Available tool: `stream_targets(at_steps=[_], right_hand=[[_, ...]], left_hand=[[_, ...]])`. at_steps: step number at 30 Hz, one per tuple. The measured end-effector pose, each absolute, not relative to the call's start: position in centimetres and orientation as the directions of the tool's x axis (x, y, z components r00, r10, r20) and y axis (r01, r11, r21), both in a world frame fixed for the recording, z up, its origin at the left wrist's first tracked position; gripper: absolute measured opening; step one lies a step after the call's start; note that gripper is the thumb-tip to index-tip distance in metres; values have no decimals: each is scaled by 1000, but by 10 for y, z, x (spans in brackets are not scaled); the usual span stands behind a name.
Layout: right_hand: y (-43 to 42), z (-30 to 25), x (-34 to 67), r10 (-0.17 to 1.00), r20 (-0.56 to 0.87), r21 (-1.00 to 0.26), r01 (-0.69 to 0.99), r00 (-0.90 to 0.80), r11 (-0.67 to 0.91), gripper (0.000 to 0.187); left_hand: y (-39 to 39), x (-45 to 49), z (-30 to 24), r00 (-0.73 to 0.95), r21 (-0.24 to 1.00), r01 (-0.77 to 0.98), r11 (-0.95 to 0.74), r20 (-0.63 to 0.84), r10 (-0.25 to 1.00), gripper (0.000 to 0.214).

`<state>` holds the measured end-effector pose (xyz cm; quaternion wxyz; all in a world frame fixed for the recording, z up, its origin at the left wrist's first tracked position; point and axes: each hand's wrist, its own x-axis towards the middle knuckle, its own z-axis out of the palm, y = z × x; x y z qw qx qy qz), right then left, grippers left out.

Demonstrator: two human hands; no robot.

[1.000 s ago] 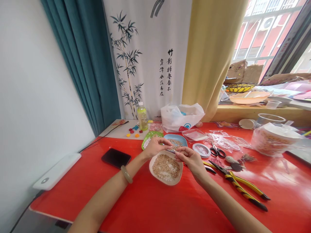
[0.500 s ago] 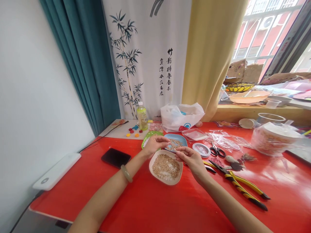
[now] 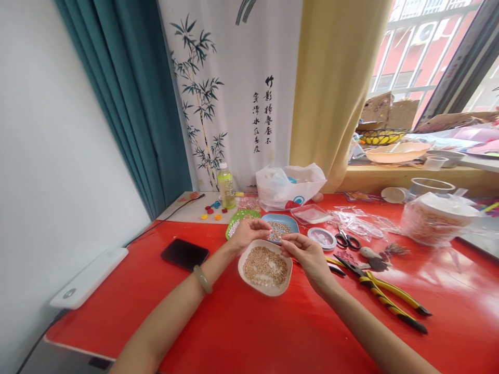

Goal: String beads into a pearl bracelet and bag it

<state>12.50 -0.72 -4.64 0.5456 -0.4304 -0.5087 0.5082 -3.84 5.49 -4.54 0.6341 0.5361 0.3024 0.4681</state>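
Both hands hover close together over a cream dish [image 3: 242,280] of gold beads [image 3: 262,265] and some clear ones. The fingertips of my left hand [image 3: 251,232] are pinched above the dish's far rim; whatever they hold is too small to make out. Facing it, my right hand [image 3: 306,254] pinches too, its thumb and forefinger beside the dish's right rim, on something I cannot name. Behind the fingers sits a blue dish [image 3: 295,225] with more gold beads. A green dish [image 3: 244,214] holding pale beads is partly hidden by my left hand.
Yellow-black pliers [image 3: 384,293], scissors [image 3: 348,240] and a ribbon spool [image 3: 322,238] lie to the right. A phone [image 3: 184,253] and a white power strip [image 3: 89,278] are on the left. Behind stand a bottle [image 3: 226,187] and a plastic bag [image 3: 288,184].
The view has shifted slightly, so the whole scene sits a little further left. Both hands keep nearly the same pinched pose over the dish.
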Motion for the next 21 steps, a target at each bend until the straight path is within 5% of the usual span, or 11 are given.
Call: stream_targets(at_steps=[21], right_hand=[[-6,-48,126,992,120,-990,-77,-32,118,25]], left_hand=[[54,-40,-44,402,971,-235,-44,138,905,26]])
